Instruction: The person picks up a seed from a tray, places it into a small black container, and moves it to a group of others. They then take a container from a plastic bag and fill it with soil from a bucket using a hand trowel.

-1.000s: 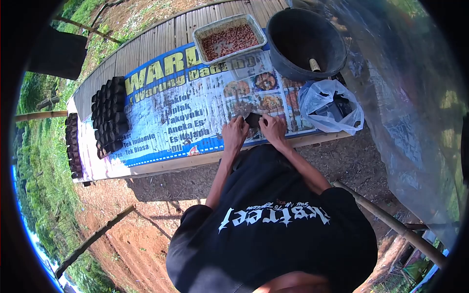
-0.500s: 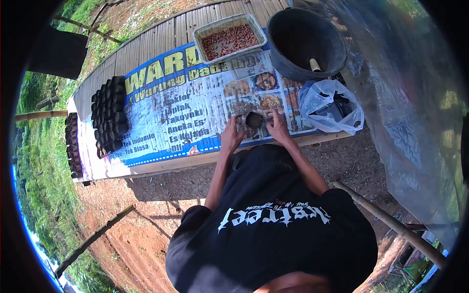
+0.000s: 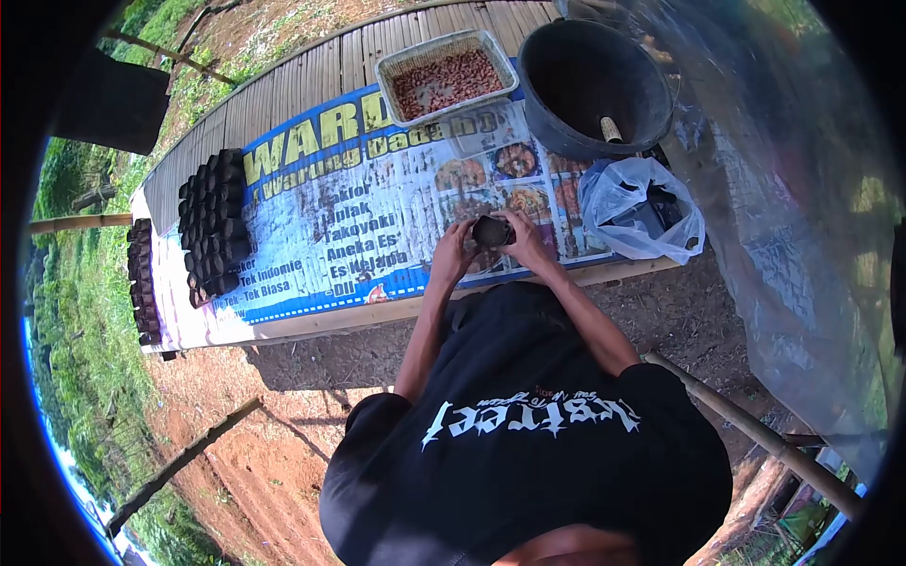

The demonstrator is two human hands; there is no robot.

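While both your left hand (image 3: 454, 255) and right hand (image 3: 526, 243) grasp the small black pot (image 3: 492, 230), keep it upright above the table (image 3: 377, 217).

Banner (image 3: 311, 226) under my hands: "WAR…", "Takoyaki", "Aneka Es", "Tek Indomie", "Tek Biasa". My shirt (image 3: 528, 443): white lettering, upside down, unreadable.

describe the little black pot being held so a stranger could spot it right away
Find the blue banner covering the table. At its near edge, both hands meet around a small black pot. Unlike the pots packed in rows at the far left, it is alone and off the table.
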